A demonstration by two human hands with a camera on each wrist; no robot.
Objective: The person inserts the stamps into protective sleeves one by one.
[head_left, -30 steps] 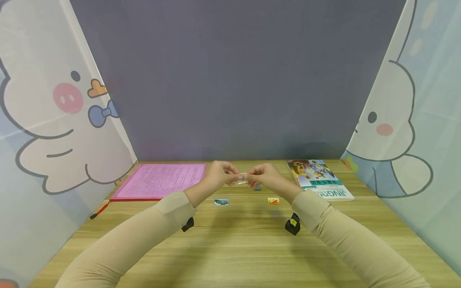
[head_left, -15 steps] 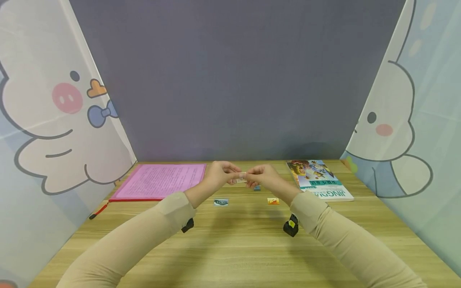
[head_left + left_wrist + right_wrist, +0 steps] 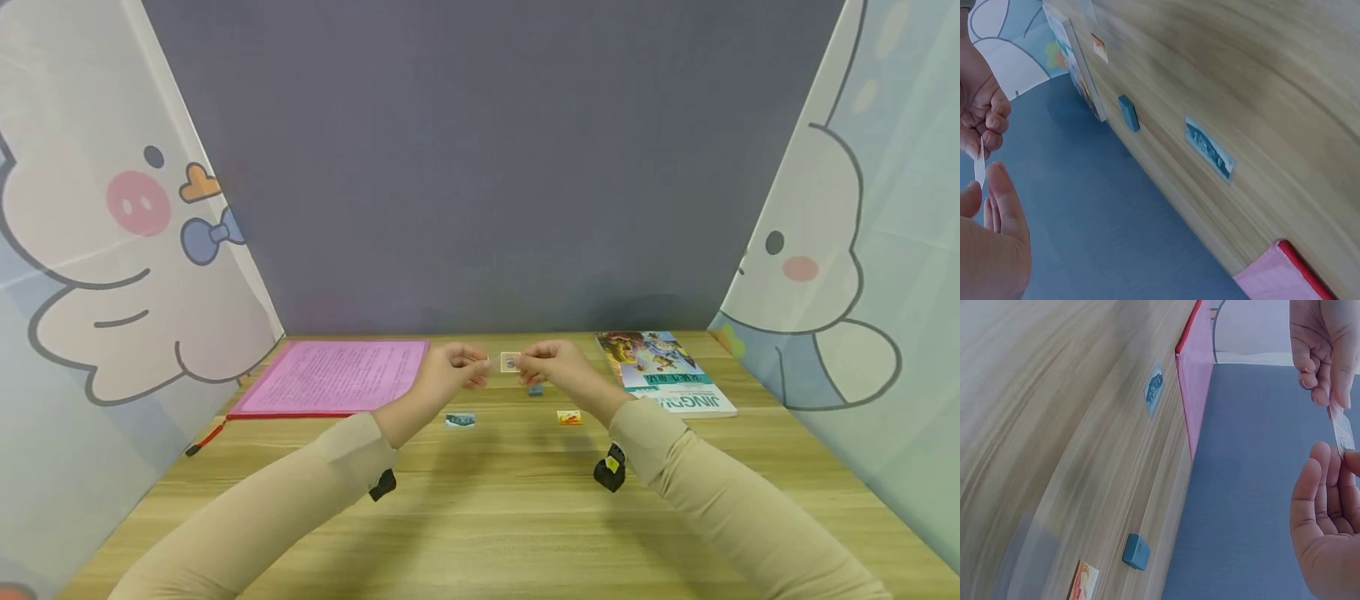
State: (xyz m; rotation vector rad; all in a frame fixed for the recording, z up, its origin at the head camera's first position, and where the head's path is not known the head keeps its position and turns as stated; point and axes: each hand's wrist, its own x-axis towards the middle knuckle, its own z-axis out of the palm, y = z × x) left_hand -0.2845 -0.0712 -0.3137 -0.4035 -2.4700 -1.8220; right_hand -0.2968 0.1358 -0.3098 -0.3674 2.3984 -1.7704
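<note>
My right hand (image 3: 555, 364) pinches a small stamp-like square (image 3: 510, 362) with a pale border and a dark mark in the middle. Its pale edge strip (image 3: 980, 167) shows in the left wrist view. My left hand (image 3: 450, 371) is close by on the left, fingers bent, thumb and fingertips around the square's end. Whether they touch it I cannot tell. Seen from the right wrist, a translucent strip (image 3: 1342, 428) runs between both hands. Below lie a blue-grey picture stamp (image 3: 461, 421), an orange-yellow one (image 3: 569, 417) and a small blue block (image 3: 535, 390).
On the wooden table (image 3: 480, 525), a pink document folder (image 3: 337, 379) with a red edge lies at the left. A picture book (image 3: 667, 375) lies at the right. A grey panel (image 3: 487, 167) rises behind, with cartoon-printed cloths (image 3: 825, 250) at the sides.
My left hand has shifted slightly left, widening the space between the hands. The square, partly covered by fingers earlier, now shows more fully at my right fingertips.
</note>
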